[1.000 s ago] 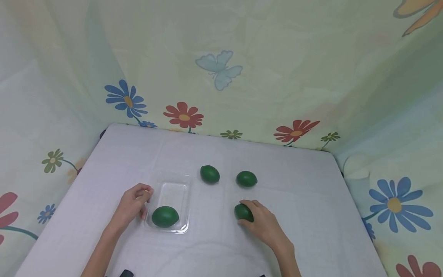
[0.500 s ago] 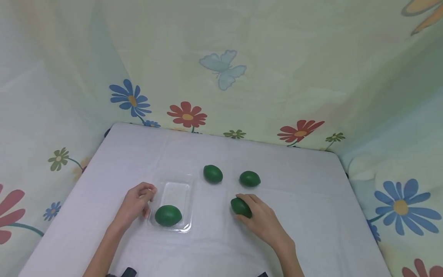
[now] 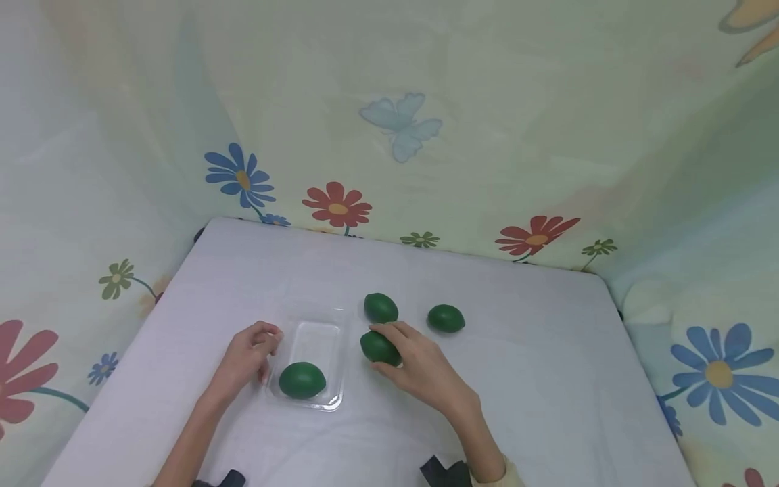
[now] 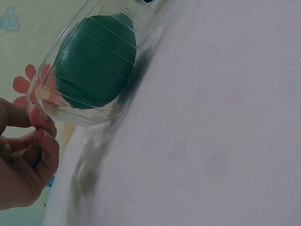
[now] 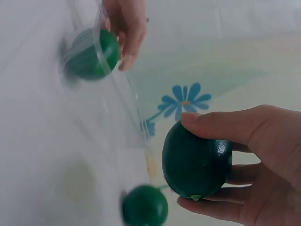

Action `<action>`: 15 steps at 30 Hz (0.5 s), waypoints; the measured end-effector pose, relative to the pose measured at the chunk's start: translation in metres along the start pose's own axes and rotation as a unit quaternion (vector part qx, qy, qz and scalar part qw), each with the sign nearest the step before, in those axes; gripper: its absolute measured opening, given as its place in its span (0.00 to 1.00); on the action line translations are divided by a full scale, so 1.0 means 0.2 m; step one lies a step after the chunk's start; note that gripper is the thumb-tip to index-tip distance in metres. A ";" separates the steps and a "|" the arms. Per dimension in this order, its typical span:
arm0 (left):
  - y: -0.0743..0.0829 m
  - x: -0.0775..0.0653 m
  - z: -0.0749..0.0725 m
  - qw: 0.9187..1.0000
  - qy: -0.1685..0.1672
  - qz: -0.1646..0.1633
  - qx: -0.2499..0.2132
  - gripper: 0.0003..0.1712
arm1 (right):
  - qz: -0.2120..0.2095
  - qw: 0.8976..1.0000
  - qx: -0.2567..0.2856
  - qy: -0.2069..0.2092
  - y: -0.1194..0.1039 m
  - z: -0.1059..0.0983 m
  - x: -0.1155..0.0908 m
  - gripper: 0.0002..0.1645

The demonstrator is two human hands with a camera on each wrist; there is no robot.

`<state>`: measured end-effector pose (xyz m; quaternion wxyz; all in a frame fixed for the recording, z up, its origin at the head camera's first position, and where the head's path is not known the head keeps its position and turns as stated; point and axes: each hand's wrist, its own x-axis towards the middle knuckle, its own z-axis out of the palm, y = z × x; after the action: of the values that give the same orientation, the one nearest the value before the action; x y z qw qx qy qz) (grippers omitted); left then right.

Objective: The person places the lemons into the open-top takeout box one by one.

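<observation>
My right hand (image 3: 422,368) grips a green lime (image 5: 197,160) between thumb and fingers, above the table just right of a clear plastic container (image 3: 341,365). One lime (image 3: 302,380) lies inside the container at its near end. At the container's left side is my left hand (image 3: 246,355), its thumb and fingertips pinching the rim (image 4: 32,96). Just beyond the held lime lies another lime (image 3: 381,308), and a further lime (image 3: 446,318) rests to the right of it.
A white cloth covers the table (image 3: 535,379). Behind it and at both sides hangs a pale curtain (image 3: 487,135) printed with flowers and a butterfly. Dark straps (image 3: 447,471) show near the wrists at the bottom edge.
The right hand has carried its lime left, up to the container's right side. The left hand stays at the container's rim, and the head view has shifted slightly.
</observation>
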<state>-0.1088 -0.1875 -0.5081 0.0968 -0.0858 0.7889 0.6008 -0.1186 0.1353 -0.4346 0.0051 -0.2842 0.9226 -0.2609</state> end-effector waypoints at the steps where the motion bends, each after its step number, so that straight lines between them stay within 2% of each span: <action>1: 0.00 0.00 0.00 1.000 0.002 0.000 0.000 0.17 | -0.008 1.000 0.005 -0.006 -0.02 0.01 0.03 0.36; 6: 0.00 0.01 0.02 1.000 0.009 -0.003 -0.001 0.15 | -0.033 0.998 0.025 -0.047 -0.10 0.11 0.18 0.34; 15: -0.01 0.00 0.04 1.000 0.023 -0.012 0.001 0.13 | -0.066 0.993 -0.005 -0.098 -0.17 0.33 0.36 0.34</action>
<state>-0.1085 -0.1799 -0.5119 0.0864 -0.1089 0.7901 0.5970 -0.1508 0.0412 -0.4649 0.0767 -0.3683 0.8982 -0.2274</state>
